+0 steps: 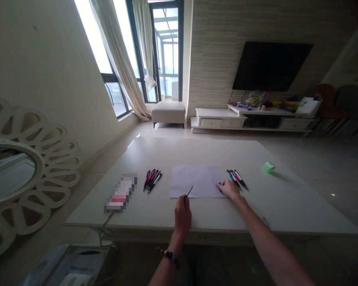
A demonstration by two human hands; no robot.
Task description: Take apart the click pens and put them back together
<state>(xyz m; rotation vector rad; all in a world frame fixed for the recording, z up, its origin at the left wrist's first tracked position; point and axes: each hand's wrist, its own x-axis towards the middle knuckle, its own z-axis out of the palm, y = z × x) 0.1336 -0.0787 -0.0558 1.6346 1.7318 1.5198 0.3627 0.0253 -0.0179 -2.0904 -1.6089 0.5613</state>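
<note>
My left hand (183,216) is closed near the front edge of the paper. From its fingers a thin dark rod (190,190) points up and to the right, with a bit of green at the grip; its exact kind is unclear. My right hand (231,189) pinches a small dark pen-like piece (220,186) over the right edge of the white paper (193,174). Just beyond that hand lie several pens (237,178) with blue, red and white grips. Left of the paper sits a group of pens (152,180) in red, green and black.
A blurred-out phone-like device (121,193) with a cable lies on the left of the white table (197,149). A small green-and-white box (269,167) stands at the right. Below the table's front left is a box (74,264); a round-framed mirror (41,167) stands left.
</note>
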